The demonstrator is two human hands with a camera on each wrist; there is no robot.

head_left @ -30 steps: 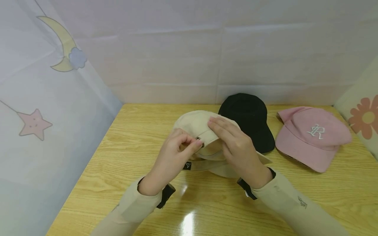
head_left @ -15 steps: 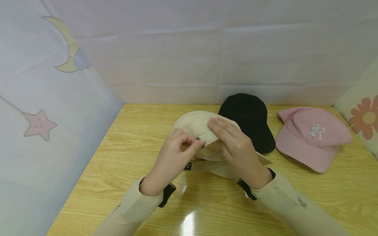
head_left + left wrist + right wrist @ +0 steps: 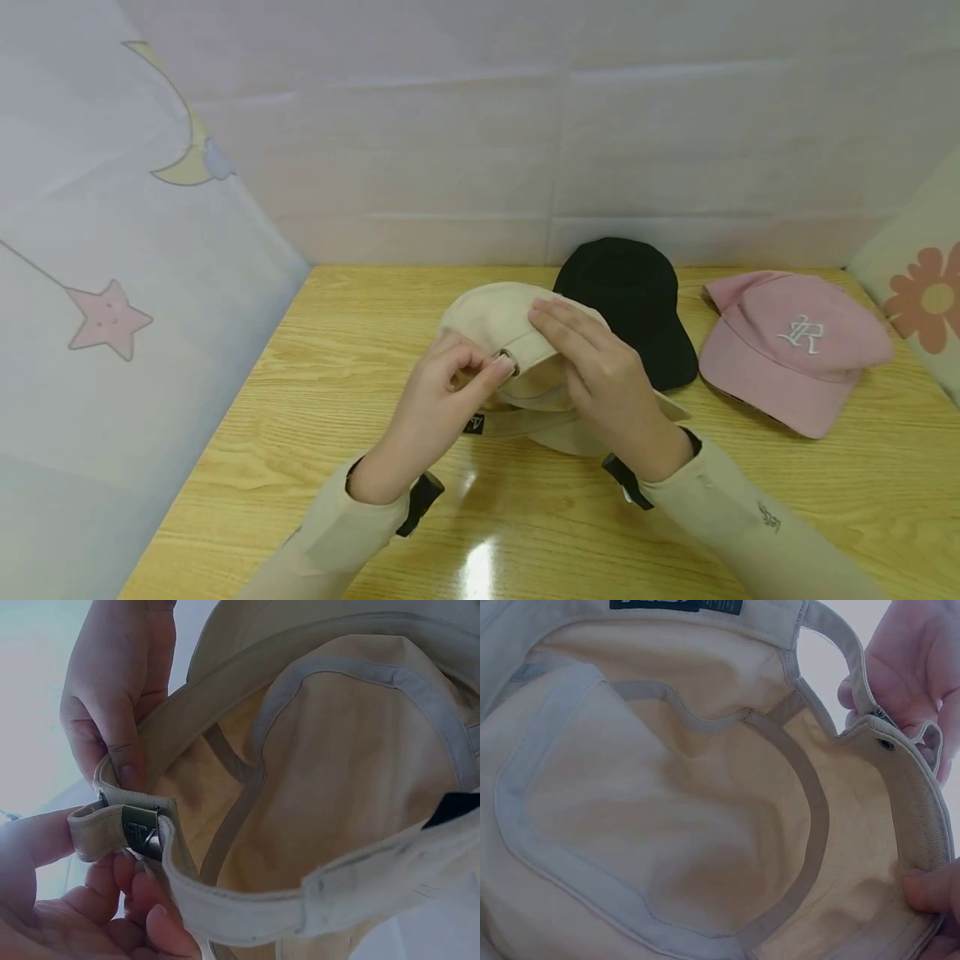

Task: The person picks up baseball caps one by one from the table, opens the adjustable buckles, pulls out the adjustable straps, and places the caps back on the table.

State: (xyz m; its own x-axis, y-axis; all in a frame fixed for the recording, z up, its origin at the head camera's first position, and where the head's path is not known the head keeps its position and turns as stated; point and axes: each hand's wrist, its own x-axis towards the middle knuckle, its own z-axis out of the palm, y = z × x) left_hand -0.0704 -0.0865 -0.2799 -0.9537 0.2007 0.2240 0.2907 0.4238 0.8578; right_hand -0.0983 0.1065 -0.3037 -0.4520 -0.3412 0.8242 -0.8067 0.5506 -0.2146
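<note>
A beige baseball cap (image 3: 480, 310) is held up over the table, its inside turned toward me in both wrist views. My left hand (image 3: 431, 408) pinches the adjustment strap (image 3: 96, 832) where it loops through a metal buckle (image 3: 144, 831) at the cap's back. My right hand (image 3: 611, 379) grips the cap's edge, with fingers lying over the crown and the thumb (image 3: 932, 889) pressed on the inner band. A small eyelet (image 3: 886, 745) shows near the strap's end. On the cap's inner side, a black label (image 3: 474, 423) is visible.
A black cap (image 3: 622, 308) stands just behind the beige one. To its right lies a pink cap (image 3: 802, 342) with a white letter. The wooden table (image 3: 322, 367) meets a pale cloth backdrop (image 3: 420, 150) at the rear.
Both hands keep nearly the same place on the cap. The left thumb has shifted slightly, and more of the buckle shows. The printed cloth at the left has drifted rightward.
</note>
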